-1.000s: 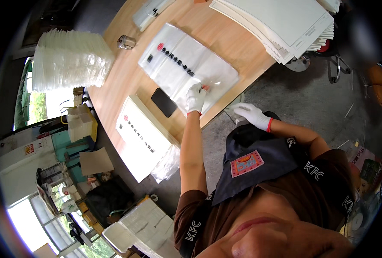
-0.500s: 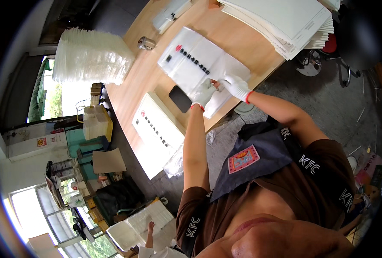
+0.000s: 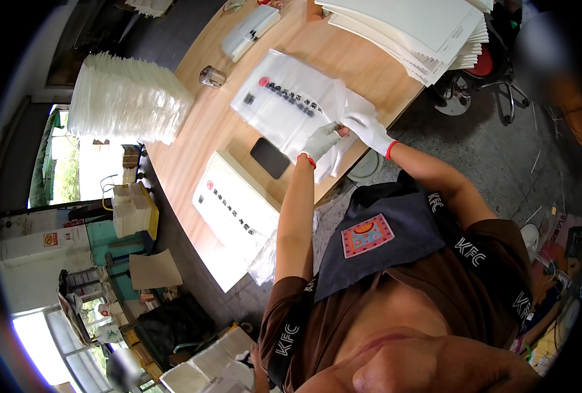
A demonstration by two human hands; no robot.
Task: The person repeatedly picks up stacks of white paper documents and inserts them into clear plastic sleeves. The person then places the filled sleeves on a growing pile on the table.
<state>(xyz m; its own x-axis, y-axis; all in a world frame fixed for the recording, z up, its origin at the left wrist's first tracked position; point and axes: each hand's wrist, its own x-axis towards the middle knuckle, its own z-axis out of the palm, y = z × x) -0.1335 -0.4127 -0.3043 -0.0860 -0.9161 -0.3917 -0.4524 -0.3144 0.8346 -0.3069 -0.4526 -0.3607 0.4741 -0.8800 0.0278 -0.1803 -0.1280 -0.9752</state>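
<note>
A clear plastic bag (image 3: 284, 124) printed with dark characters and a red round mark lies on the wooden table in front of me. Its near end is lifted and crumpled between my hands. My left hand (image 3: 320, 140), in a white knitted glove with a red cuff, pinches the bag's edge. Close beside it, my right hand (image 3: 368, 130), gloved the same way, is closed on the bag too. The fingertips of both hands nearly meet, and some bare skin shows there. A black phone (image 3: 270, 158) lies left of my left hand.
A stack of white printed sheets (image 3: 229, 204) lies at the table's (image 3: 179, 190) near left. Beyond the bag are a metal can (image 3: 212, 76) and a clear case (image 3: 250, 33). White boards (image 3: 412, 29) are piled far right; a tall plastic-wrapped stack (image 3: 130, 98) stands left.
The view has shifted a little. The bag's near end is more lifted and bunched around my right hand, and both hands remain closed on it.
</note>
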